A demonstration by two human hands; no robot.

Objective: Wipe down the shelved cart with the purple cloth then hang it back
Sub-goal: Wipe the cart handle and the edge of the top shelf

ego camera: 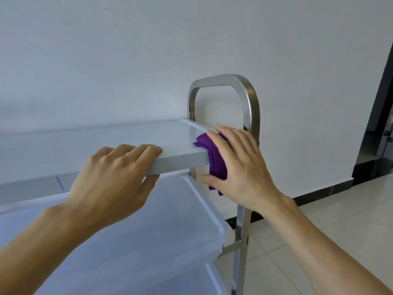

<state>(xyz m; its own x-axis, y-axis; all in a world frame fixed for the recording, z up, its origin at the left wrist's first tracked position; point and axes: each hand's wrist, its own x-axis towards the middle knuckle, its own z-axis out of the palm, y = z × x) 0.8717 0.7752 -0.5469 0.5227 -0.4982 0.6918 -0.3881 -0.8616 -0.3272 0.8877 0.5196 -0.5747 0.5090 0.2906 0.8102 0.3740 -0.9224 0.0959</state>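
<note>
The shelved cart has a white top shelf (89,143), a white tray-like middle shelf (148,241) and a steel frame. My right hand (240,167) presses a folded purple cloth (214,162) against the right end of the top shelf, wrapped over its corner. My left hand (110,177) grips the top shelf's front edge, fingers on top and thumb underneath. The steel loop handle (246,90) rises just behind the cloth.
A white wall stands close behind the cart. Light floor tiles (319,220) with a dark skirting strip lie to the right. A dark door frame (380,99) is at the far right. A lower shelf (214,279) shows at the bottom.
</note>
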